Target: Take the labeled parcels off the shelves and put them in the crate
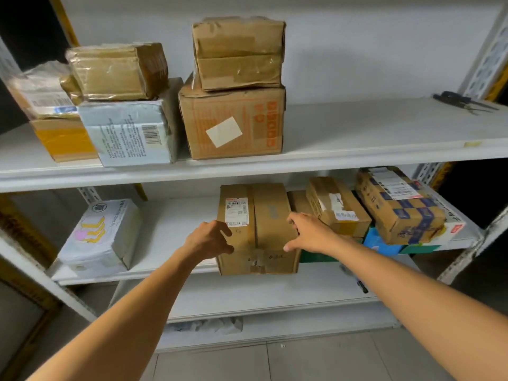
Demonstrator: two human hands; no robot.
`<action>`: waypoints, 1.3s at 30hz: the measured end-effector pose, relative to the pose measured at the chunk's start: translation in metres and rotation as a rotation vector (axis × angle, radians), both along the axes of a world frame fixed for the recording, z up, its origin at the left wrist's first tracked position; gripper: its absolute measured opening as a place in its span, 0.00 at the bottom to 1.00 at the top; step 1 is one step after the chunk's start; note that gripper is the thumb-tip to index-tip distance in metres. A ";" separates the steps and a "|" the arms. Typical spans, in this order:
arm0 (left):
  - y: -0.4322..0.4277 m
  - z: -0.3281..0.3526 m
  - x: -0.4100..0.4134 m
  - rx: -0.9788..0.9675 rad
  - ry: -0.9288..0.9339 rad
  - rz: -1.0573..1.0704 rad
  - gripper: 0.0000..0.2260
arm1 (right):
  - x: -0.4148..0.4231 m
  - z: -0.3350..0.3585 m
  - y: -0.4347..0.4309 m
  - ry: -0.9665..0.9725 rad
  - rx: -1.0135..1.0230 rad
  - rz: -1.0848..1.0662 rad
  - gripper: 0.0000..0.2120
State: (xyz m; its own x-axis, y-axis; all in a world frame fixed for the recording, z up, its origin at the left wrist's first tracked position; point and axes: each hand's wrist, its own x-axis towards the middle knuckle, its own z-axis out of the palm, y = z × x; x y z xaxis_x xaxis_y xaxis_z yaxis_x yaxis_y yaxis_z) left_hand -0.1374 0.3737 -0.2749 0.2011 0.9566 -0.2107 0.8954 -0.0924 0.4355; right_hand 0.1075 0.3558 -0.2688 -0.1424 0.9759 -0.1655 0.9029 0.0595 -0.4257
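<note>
1. Target: cardboard box (258, 229) on the middle shelf (176, 224), white shipping label (237, 213) on its top left, front end sticking slightly past the shelf edge.
2. Left grip (211, 237): fingers and thumb half curled in a claw at the box's left edge, fingertips overlapping the label corner. Cannot tell if it actually clamps the box.
3. Right grip (310, 232): same claw shape at the box's right edge, thumb low, fingers on the top. Firm hold or just touching, cannot tell.
4. Tight on the right: a small taped carton (338, 207) sits just beside the box, right behind the right grip, stacked over a green box (316, 257).
5. Further right: a blue-taped carton (398, 207) tilted on a blue box (379, 243).
6. Left side is open shelf; a white poly parcel (101, 237) lies well apart.
7. Upper shelf (357, 127): orange-printed carton (233, 122) with a plain carton (239, 53) on top, directly above the target.
8. Beside them, a grey-white parcel (132, 130) carries a tape-wrapped box (118, 70).
9. Far left: a yellow-taped box (63, 141).
10. Dark hand tools (464, 101) lie at the upper shelf's far right.
11. Bottom shelf: crumpled plastic (209, 324).
</note>
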 end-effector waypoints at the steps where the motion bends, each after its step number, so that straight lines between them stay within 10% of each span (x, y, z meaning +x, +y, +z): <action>1: 0.009 -0.002 -0.003 -0.005 -0.013 -0.001 0.19 | 0.000 -0.003 0.004 -0.004 -0.009 -0.034 0.33; 32: 0.057 -0.090 -0.061 -0.375 -0.428 0.418 0.48 | -0.086 -0.092 0.047 0.055 -0.146 -0.582 0.47; 39: 0.044 -0.088 -0.108 -0.366 -0.474 0.318 0.31 | -0.119 -0.103 0.031 0.323 -0.215 -0.683 0.55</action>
State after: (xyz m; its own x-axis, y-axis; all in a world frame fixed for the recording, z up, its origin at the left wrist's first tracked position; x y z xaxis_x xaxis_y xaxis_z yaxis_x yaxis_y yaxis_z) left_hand -0.2459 0.4176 -0.3633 0.0722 0.8685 -0.4905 0.5590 0.3720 0.7410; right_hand -0.0119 0.3865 -0.3715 0.4049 0.8156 -0.4133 0.5394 -0.5781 -0.6122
